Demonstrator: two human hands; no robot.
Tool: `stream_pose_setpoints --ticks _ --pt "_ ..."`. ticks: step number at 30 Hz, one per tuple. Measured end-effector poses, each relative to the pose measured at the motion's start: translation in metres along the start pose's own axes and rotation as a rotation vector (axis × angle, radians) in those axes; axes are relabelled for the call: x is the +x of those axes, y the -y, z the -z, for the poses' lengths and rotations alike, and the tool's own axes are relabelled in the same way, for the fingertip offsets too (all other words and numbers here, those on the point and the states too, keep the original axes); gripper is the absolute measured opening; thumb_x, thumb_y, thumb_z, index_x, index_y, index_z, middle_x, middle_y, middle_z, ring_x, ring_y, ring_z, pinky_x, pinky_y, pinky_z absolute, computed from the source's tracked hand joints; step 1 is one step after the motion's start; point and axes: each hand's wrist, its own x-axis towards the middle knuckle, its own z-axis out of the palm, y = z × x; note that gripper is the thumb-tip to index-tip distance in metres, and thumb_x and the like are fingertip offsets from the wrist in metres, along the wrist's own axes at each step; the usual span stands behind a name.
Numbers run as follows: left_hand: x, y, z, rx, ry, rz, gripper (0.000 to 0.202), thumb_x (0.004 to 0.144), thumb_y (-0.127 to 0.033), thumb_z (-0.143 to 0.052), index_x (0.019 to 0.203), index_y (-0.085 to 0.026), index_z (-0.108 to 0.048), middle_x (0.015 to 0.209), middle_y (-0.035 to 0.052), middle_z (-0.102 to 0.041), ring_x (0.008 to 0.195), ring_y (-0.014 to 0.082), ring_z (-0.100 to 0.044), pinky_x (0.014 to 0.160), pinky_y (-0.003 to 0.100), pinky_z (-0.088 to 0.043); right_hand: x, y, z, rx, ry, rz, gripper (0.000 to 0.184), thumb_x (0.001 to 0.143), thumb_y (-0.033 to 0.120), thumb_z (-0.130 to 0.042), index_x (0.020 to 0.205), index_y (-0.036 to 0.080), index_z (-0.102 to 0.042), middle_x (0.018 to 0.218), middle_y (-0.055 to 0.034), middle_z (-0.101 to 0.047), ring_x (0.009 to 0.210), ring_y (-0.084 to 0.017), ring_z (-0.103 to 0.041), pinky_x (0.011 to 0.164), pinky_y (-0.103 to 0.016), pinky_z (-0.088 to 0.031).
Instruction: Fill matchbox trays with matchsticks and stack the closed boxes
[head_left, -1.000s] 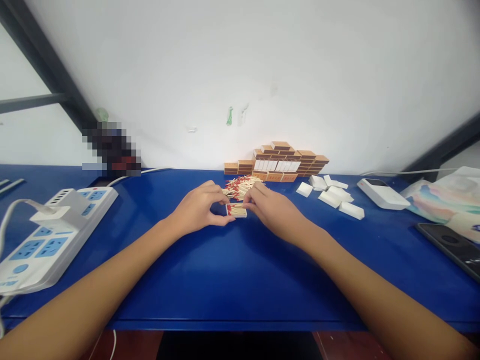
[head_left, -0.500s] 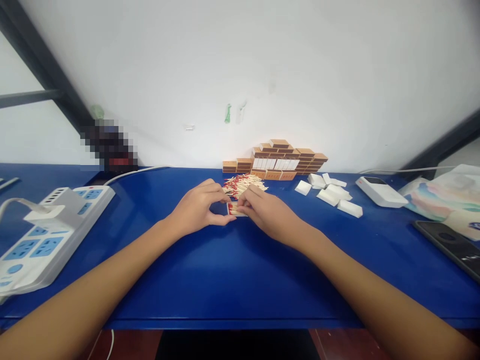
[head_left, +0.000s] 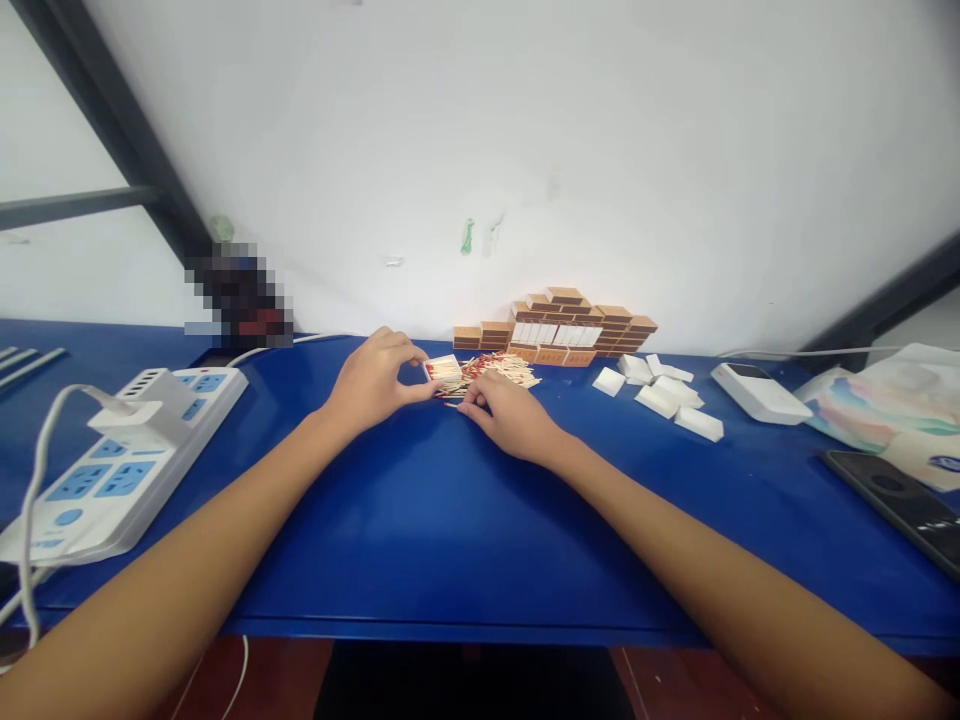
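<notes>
A small white matchbox tray [head_left: 444,370] with matches in it is pinched at its left end by my left hand [head_left: 376,378], raised and slightly tilted at the left edge of the match pile. My right hand [head_left: 514,415] is closed, with thumb and fingertips together on a single match [head_left: 452,405] whose end sticks out to the left. Behind the right fingers lies a loose pile of red-tipped matches [head_left: 517,368], partly hidden by that hand.
Brown matchboxes [head_left: 559,335] are stacked against the wall. White empty trays [head_left: 660,392] lie scattered to their right. Further right are a white device [head_left: 759,393], a plastic packet [head_left: 885,390] and a phone [head_left: 892,500]. A power strip [head_left: 127,470] with cables lies at left.
My left hand has lifted the tray and moved it left and away from me. My right hand has left the tray and now pinches a match in front of the pile. The view has shifted slightly.
</notes>
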Motion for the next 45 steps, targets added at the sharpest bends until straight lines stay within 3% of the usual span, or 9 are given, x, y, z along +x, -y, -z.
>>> stream_pose_setpoints --ticks 4,10,16,20,25,28,34,45 --pt "-0.001 -0.002 -0.002 -0.015 0.066 0.007 0.023 0.086 -0.038 -0.082 0.095 -0.019 -0.075 0.091 0.0049 -0.072 0.090 0.0227 -0.059 0.079 0.035 -0.047 -0.004 0.000 0.010 -0.044 0.025 0.014 0.012 0.102 0.020 -0.062 0.090 0.020 -0.060 0.101 -0.0064 -0.064 0.090 -0.021 -0.060 0.080 -0.033 -0.044" --pt "-0.004 -0.021 -0.008 -0.085 0.134 -0.089 0.028 0.085 -0.043 -0.083 0.099 -0.019 -0.077 0.090 0.0047 -0.071 0.087 0.0217 -0.058 0.076 0.034 -0.047 -0.014 -0.001 0.029 -0.043 -0.167 0.023 0.010 0.104 0.021 -0.058 0.094 0.021 -0.057 0.102 -0.0067 -0.062 0.092 -0.022 -0.060 0.078 -0.033 -0.044" --pt "-0.006 -0.035 -0.012 -0.195 0.126 -0.134 0.026 0.087 -0.043 -0.081 0.095 -0.019 -0.076 0.088 0.0040 -0.070 0.084 0.0207 -0.057 0.075 0.034 -0.048 -0.016 0.002 0.029 -0.006 -0.122 0.109 0.006 0.102 0.021 -0.059 0.095 0.022 -0.058 0.101 -0.0057 -0.062 0.090 -0.021 -0.059 0.077 -0.032 -0.044" --pt "-0.006 -0.033 -0.011 -0.193 0.110 -0.100 0.028 0.087 -0.043 -0.081 0.102 -0.020 -0.077 0.093 0.0050 -0.072 0.088 0.0214 -0.059 0.078 0.035 -0.050 -0.016 -0.015 0.042 -0.009 -0.189 0.104 0.011 0.103 0.024 -0.056 0.092 0.021 -0.058 0.096 -0.0057 -0.062 0.085 -0.020 -0.059 0.074 -0.032 -0.043" --pt "-0.006 -0.035 -0.009 -0.197 0.149 -0.078 0.030 0.086 -0.046 -0.081 0.099 -0.020 -0.077 0.091 0.0046 -0.071 0.087 0.0212 -0.058 0.077 0.034 -0.049 -0.016 -0.048 0.053 -0.162 -0.237 -0.005 0.017 0.099 0.025 -0.059 0.083 0.021 -0.057 0.088 -0.0064 -0.064 0.082 -0.022 -0.059 0.072 -0.034 -0.040" --pt "-0.007 -0.043 -0.010 -0.217 0.214 -0.085 0.028 0.085 -0.046 -0.082 0.095 -0.020 -0.076 0.087 0.0037 -0.070 0.086 0.0212 -0.058 0.076 0.034 -0.049 -0.016 -0.052 0.050 -0.146 -0.205 -0.020 0.016 0.098 0.029 -0.063 0.084 0.021 -0.060 0.088 -0.0056 -0.065 0.081 -0.022 -0.059 0.072 -0.033 -0.040" --pt "-0.009 -0.056 -0.011 -0.269 0.281 -0.119 0.026 0.085 -0.044 -0.082 0.094 -0.021 -0.077 0.083 0.0027 -0.068 0.088 0.0215 -0.059 0.077 0.034 -0.049 -0.011 -0.035 0.034 -0.119 -0.136 0.055 0.006 0.097 0.025 -0.066 0.092 0.021 -0.064 0.095 -0.0049 -0.063 0.084 -0.020 -0.059 0.074 -0.032 -0.042" --pt "-0.009 -0.050 -0.014 -0.234 0.307 -0.102 0.026 0.084 -0.044 -0.082 0.092 -0.020 -0.076 0.083 0.0025 -0.067 0.088 0.0219 -0.058 0.075 0.034 -0.047 -0.003 -0.037 0.021 -0.130 -0.130 -0.028 0.014 0.096 0.028 -0.070 0.091 0.021 -0.059 0.095 -0.0038 -0.063 0.083 -0.020 -0.058 0.072 -0.032 -0.041"
